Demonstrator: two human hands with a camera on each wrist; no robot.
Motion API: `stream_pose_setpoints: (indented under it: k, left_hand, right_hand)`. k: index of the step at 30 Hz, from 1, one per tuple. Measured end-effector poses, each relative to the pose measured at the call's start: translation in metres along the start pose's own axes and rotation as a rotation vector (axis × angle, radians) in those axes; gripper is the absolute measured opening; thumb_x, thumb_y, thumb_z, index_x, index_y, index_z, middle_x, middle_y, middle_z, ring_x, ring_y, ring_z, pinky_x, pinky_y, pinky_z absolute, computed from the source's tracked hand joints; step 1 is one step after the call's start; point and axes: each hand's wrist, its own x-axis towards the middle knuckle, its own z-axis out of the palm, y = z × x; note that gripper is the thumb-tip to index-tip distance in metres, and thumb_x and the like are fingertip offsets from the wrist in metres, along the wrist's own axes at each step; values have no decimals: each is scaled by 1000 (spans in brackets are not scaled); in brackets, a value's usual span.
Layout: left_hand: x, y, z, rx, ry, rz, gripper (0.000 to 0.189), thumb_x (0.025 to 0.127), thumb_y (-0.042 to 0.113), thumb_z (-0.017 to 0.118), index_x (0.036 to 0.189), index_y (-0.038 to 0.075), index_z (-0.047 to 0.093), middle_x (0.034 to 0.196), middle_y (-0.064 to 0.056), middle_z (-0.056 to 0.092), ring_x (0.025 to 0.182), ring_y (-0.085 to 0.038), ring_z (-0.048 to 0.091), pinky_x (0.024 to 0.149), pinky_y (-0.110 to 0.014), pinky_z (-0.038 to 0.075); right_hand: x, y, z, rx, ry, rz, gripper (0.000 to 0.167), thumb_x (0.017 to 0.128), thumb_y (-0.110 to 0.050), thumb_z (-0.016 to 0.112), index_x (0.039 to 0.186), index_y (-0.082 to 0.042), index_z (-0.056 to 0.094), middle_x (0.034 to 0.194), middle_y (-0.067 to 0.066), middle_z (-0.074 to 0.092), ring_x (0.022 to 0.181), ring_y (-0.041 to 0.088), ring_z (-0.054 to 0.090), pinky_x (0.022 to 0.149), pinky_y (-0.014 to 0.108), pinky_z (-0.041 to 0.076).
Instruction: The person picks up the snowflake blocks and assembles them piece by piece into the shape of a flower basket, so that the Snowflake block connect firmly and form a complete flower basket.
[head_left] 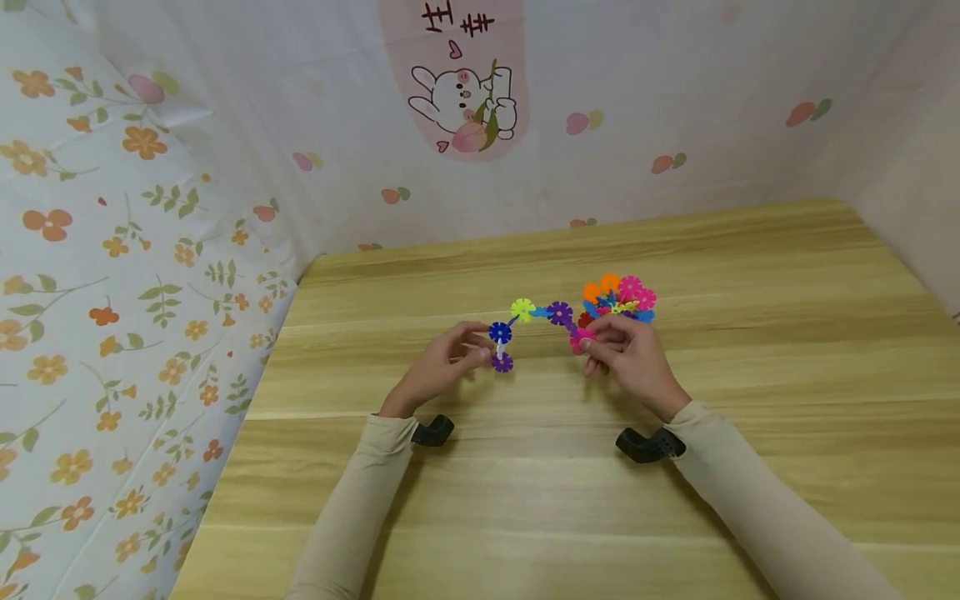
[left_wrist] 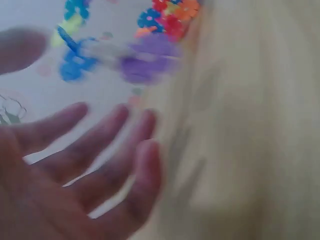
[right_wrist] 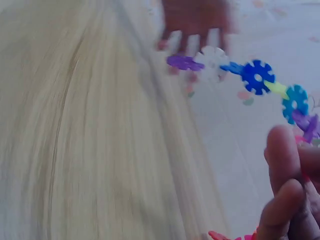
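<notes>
A chain of notched snowflake discs in purple, white, blue, yellow and pink arches in the air between my hands. My right hand pinches the pink disc at the chain's right end between thumb and fingers. Beside the other end is my left hand, its fingers spread apart in the left wrist view. There, the blurred purple end disc hangs beyond the fingertips, between them and the thumb. The right wrist view shows the white disc linked between a purple disc and blue ones.
A heap of loose discs in orange, pink, blue and red lies just behind my right hand on the wooden table. Patterned cloth hangs along the table's back edge, and a floral cloth covers the left side.
</notes>
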Motion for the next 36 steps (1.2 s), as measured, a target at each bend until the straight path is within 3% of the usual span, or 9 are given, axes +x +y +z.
stream_pose_setpoints:
  k: [2, 5, 8, 13, 15, 22, 26, 31, 36]
  left_hand:
    - [-2, -8, 3, -11, -52, -45, 39, 94, 22, 57, 130, 6, 50, 109, -14, 61, 95, -29, 62, 67, -40, 53]
    - [-3, -7, 9, -3, -51, -54, 27, 95, 17, 55, 117, 2, 58, 96, -17, 66, 85, -28, 64, 61, -39, 51]
    - [-4, 6, 14, -16, -8, -46, 20, 96, 12, 52, 104, -3, 62, 90, -22, 65, 82, -34, 64, 61, -45, 49]
    - [-5, 25, 18, -55, 35, -38, 19, 96, 5, 51, 100, -11, 60, 90, -31, 62, 82, -45, 59, 65, -54, 46]
    - [-4, 24, 20, -64, 48, -46, 19, 96, 5, 50, 99, -11, 60, 89, -31, 62, 82, -46, 59, 64, -54, 45]
    - [4, -2, 24, -61, 140, -92, 17, 95, 12, 53, 97, -2, 63, 87, -20, 65, 78, -33, 62, 57, -35, 48]
    - [5, -5, 24, -44, 166, -126, 15, 95, 13, 54, 96, 1, 63, 86, -17, 65, 76, -30, 62, 56, -31, 47]
    - [4, -7, 23, -47, 162, -170, 17, 95, 14, 54, 97, -1, 63, 87, -19, 65, 78, -33, 63, 55, -33, 47]
    - [6, -7, 22, -66, 162, -182, 22, 95, 14, 54, 100, -6, 61, 92, -24, 64, 81, -39, 63, 54, -36, 48]
  right_hand:
    - [0, 3, 0, 21, 29, 12, 15, 90, -7, 60, 100, 4, 60, 84, 28, 63, 58, 30, 64, 56, 42, 53]
    - [0, 3, 2, 36, 63, 26, 18, 90, -11, 62, 100, 4, 59, 85, 30, 61, 58, 28, 64, 54, 40, 53]
    - [0, 4, 4, 58, 71, 40, 20, 90, -11, 62, 100, 5, 58, 85, 31, 62, 57, 28, 64, 51, 38, 52]
    - [0, 7, 8, 88, 52, 82, 21, 91, -14, 61, 101, 4, 58, 88, 30, 63, 57, 26, 64, 49, 36, 50]
    - [1, 8, 9, 99, 49, 96, 21, 91, -15, 61, 101, 3, 58, 89, 29, 64, 58, 26, 64, 49, 36, 51]
    - [5, 14, 16, 133, 43, 138, 22, 92, -13, 60, 100, 7, 57, 93, 25, 66, 56, 21, 63, 50, 32, 52]
    - [8, 17, 19, 124, 59, 185, 22, 92, -12, 60, 100, 8, 56, 92, 26, 65, 54, 20, 61, 49, 30, 51]
    - [11, 19, 22, 107, 64, 224, 24, 91, -15, 62, 100, 7, 56, 91, 24, 66, 54, 19, 59, 49, 28, 49]
    - [14, 20, 24, 168, 77, 251, 23, 90, -14, 62, 100, 6, 56, 90, 22, 67, 53, 18, 59, 48, 27, 48]
